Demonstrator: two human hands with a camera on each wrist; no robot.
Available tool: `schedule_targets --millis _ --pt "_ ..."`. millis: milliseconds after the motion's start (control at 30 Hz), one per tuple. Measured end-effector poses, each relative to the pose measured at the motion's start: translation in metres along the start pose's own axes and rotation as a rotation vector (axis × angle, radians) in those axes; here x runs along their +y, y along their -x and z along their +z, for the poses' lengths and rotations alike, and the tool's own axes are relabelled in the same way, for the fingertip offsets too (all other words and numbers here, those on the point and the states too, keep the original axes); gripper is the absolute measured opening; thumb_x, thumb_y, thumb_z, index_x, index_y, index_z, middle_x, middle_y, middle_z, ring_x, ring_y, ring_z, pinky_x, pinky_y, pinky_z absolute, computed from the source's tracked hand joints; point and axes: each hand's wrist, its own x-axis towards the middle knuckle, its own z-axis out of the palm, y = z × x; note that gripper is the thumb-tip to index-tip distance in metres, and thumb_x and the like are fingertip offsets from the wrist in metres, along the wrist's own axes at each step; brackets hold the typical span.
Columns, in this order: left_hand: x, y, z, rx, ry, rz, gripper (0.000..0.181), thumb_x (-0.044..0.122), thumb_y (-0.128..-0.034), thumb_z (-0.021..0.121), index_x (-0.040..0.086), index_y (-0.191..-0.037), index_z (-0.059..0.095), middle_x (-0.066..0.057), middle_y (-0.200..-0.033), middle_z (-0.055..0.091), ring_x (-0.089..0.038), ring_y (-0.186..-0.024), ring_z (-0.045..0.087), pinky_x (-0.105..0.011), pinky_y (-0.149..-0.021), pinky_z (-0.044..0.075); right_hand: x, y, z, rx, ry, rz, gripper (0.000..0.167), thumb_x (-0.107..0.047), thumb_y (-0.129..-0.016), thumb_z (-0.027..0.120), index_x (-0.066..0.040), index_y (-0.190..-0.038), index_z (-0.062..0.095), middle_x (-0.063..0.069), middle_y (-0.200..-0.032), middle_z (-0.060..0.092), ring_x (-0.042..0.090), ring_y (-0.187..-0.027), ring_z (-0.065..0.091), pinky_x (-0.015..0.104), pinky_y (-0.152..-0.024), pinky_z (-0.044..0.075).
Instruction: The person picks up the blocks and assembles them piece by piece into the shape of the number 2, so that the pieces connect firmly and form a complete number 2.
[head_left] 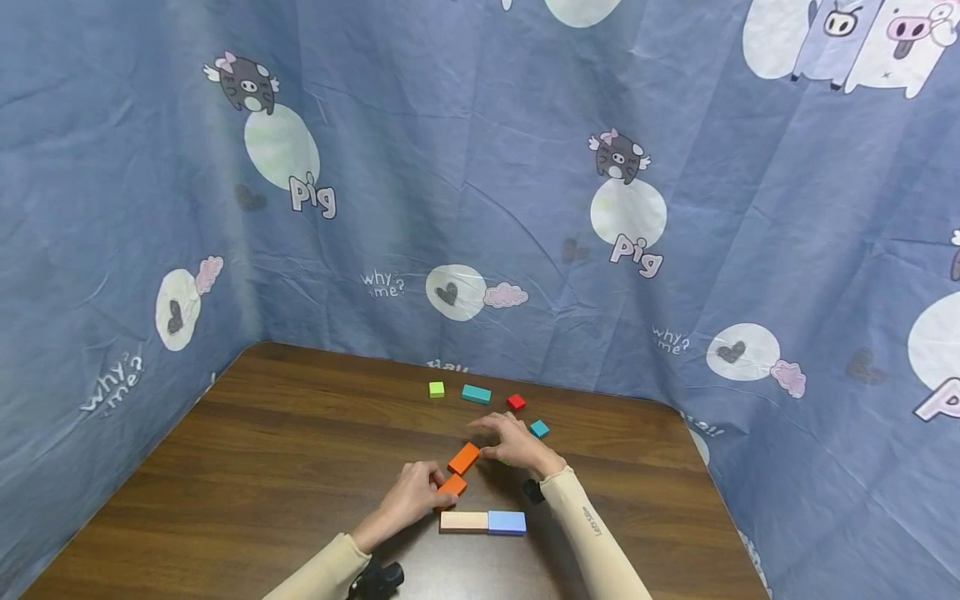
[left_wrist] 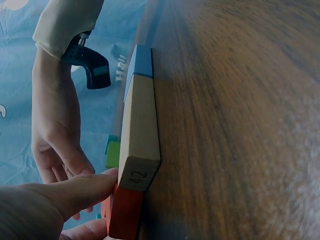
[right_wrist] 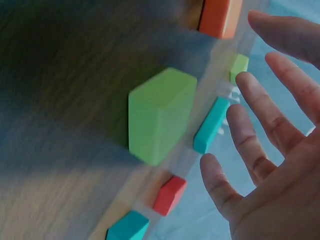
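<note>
My left hand [head_left: 408, 493] pinches the nearer orange block [head_left: 453, 486] between thumb and fingers on the table. A second orange block [head_left: 463, 458] lies just beyond it, at a slant. My right hand [head_left: 517, 442] hovers over the table with its fingers spread, holding nothing. Close by it stands a green block [right_wrist: 162, 117], mostly hidden under that hand in the head view. Nearer the front, a plain wooden block [head_left: 463, 522] and a blue block [head_left: 507, 522] lie end to end in a row. The wooden one bears the number 42 in the left wrist view.
Toward the back of the brown wooden table [head_left: 300, 433] lie a small lime block [head_left: 437, 389], a long teal block [head_left: 476, 394], a red block [head_left: 516, 402] and a small teal block [head_left: 539, 429]. A blue patterned cloth [head_left: 450, 192] hangs behind the table.
</note>
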Motion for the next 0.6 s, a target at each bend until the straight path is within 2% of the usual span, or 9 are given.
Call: schedule_targets --millis 167,333,600 --pt "-0.001 0.0 0.0 0.009 -0.004 0.013 0.025 0.017 -0.0688 0.084 0.005 -0.077 0.064 0.004 -0.065 0.053 -0.007 -0.055 0.045 -0.02 -0.046 0.034 -0.005 -0.004 0.007 -0.019 0.04 -0.011 0.045 -0.014 -0.085 0.072 -0.017 -0.129 0.062 0.002 -0.133 0.057 0.025 -0.118 0.046 0.054 -0.102 0.03" --pt "0.0 0.001 0.0 0.013 -0.018 0.01 0.026 0.018 -0.0688 0.084 0.005 -0.077 0.063 0.004 -0.066 0.054 -0.007 -0.056 0.044 -0.02 -0.047 0.033 -0.006 -0.005 0.011 -0.044 0.052 -0.003 0.04 -0.016 -0.085 0.072 -0.018 -0.124 0.065 0.002 -0.131 0.058 0.025 -0.117 0.047 0.054 -0.103 0.03" --pt "0.001 0.002 -0.001 0.015 -0.044 0.005 0.027 0.019 -0.0682 0.085 0.005 -0.077 0.063 0.002 -0.068 0.055 -0.008 -0.057 0.044 -0.02 -0.048 0.033 -0.008 -0.007 0.016 -0.062 0.103 -0.023 0.034 -0.014 -0.085 0.072 -0.021 -0.118 0.068 -0.001 -0.123 0.061 0.019 -0.109 0.047 0.045 -0.094 0.033"
